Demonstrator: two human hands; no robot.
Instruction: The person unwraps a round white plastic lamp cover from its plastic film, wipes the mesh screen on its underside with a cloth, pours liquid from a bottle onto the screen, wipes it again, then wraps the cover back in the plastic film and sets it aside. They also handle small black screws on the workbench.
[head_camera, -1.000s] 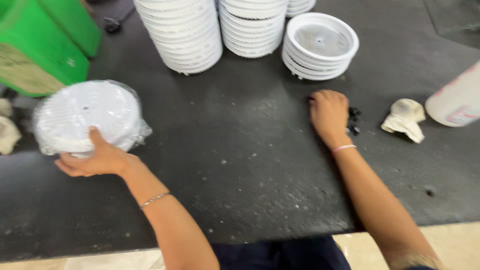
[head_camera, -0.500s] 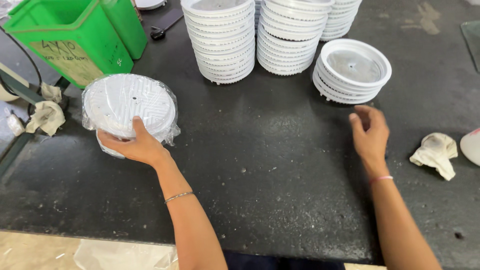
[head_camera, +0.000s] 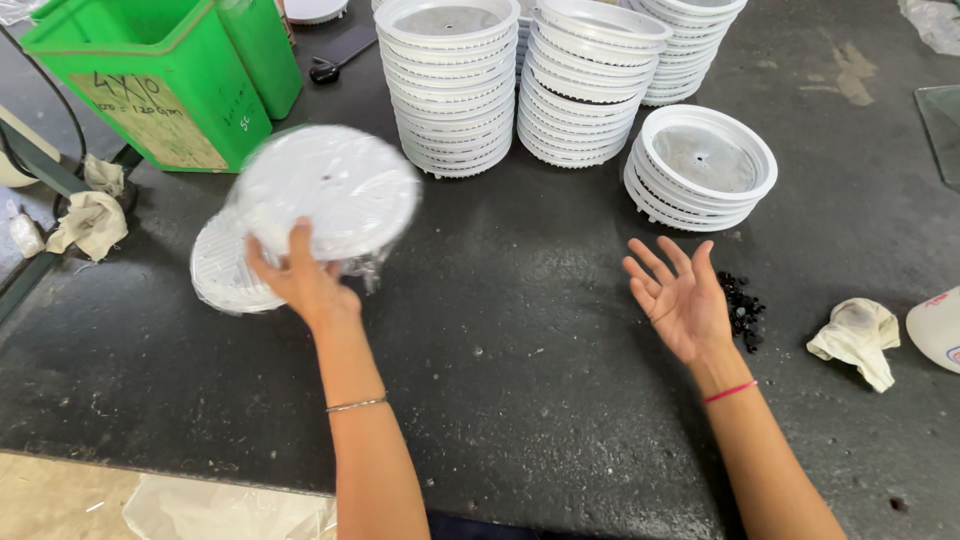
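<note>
The left hand (head_camera: 305, 285) grips a round white plastic disc wrapped in clear film (head_camera: 325, 190), raised near a green plastic bin with a tan label (head_camera: 160, 85). The right hand (head_camera: 685, 300) hovers open, palm up, beside small black pieces (head_camera: 742, 308).

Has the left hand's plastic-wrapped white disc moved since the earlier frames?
Yes. The left hand has lifted the wrapped white disc off the black table, up and rightward toward the tall white stacks, leaving another wrapped disc lying below it.
</note>
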